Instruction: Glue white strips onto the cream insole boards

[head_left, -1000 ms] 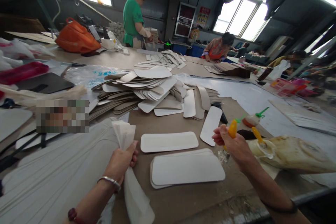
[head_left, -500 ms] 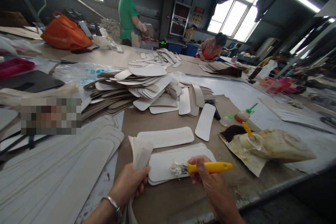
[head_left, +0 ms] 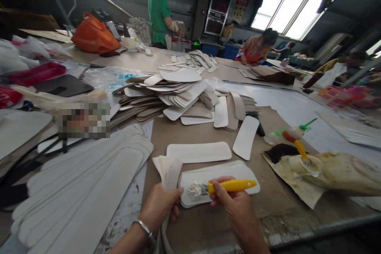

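My right hand point(head_left: 233, 202) grips a brush by its yellow handle point(head_left: 238, 185). White paste coats the bristles point(head_left: 195, 190), which rest over the left part of a small stack of white rounded panels point(head_left: 220, 174). Pinched in my left hand point(head_left: 160, 208) is a bundle of long pale strips point(head_left: 171, 172); their lower ends hang toward the table's front. A single white panel point(head_left: 199, 152) lies just beyond the stack, and another panel point(head_left: 246, 137) sits at an angle to its right.
Long white strips point(head_left: 89, 190) fan out at left. A large pile of panels point(head_left: 178, 91) stands behind. To the right are a paste-smeared container point(head_left: 312, 166) with a yellow-handled tool and two small bottles point(head_left: 294, 133). An orange bag point(head_left: 95, 35) and co-workers point(head_left: 160, 12) are farther back.
The brush has moved left along the top panel of the stack. My left hand still holds the strips. The camera view has turned slightly left, so the scene sits farther right.
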### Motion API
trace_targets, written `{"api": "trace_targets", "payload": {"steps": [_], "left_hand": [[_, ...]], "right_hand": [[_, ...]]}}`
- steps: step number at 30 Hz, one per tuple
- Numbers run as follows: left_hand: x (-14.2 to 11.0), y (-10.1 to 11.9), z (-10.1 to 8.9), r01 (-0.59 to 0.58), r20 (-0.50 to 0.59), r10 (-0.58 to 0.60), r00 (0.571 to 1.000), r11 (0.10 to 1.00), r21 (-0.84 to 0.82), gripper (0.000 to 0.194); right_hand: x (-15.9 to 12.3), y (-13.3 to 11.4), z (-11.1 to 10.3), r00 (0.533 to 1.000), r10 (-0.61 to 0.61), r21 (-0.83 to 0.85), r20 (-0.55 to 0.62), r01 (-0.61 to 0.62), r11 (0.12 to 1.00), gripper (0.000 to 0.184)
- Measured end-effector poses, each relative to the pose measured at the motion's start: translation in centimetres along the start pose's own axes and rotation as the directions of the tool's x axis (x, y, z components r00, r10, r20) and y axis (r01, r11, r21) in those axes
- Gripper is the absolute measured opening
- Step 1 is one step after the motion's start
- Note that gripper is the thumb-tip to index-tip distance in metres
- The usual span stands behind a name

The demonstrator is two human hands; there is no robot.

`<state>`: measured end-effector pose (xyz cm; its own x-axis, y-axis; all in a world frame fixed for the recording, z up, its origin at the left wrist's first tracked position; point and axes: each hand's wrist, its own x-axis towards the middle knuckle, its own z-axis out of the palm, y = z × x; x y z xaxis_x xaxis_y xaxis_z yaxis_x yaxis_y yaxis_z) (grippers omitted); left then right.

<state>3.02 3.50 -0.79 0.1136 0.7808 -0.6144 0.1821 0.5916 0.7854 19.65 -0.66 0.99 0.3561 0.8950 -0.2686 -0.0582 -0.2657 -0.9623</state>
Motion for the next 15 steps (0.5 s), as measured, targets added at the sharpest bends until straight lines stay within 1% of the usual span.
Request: {"api": "trace_targets", "payload": {"steps": [3,6,8,10,13,15], "left_hand": [[0.4,-0.6,-0.1,-0.007,0.026,0.006,1.0,1.0,0.024,0.033],[0.5,-1.0,-0.2,-0.013,0.026,0.012,1.0,0.999,0.039,0.034],[0.5,-1.2,-0.2,-0.016,0.022,0.015,1.0,0.999,0.042,0.034],[0.5,-1.2,-0.2,-0.015,0.017,0.015,1.0,0.999,0.044,0.034],[0.4,-1.3,-0.2,-0.026,0.012,0.026,1.0,0.998,0.056,0.035],[0.4,-1.3,-0.2,-0.036,0.013,0.036,0.999,0.997,0.064,0.035]], "right_hand": [[0.2,0.5,0.0,1.0,-0.012,-0.098,0.017,0.014,0.995,0.036],[0.2,0.5,-1.0,0.999,-0.042,-0.255,-0.023,0.035,0.966,0.035],[0.0,0.2,-1.4,0.996,-0.069,-0.32,-0.054,0.048,0.946,0.034],[-0.3,-0.2,-1.2,0.995,-0.081,-0.315,-0.057,0.059,0.947,0.032],[-0.6,-0.3,-0.4,0.997,-0.076,-0.256,0.002,0.074,0.964,0.031],[-0.4,-0.1,-0.5,0.996,-0.092,-0.293,0.011,0.091,0.952,0.032]]}}
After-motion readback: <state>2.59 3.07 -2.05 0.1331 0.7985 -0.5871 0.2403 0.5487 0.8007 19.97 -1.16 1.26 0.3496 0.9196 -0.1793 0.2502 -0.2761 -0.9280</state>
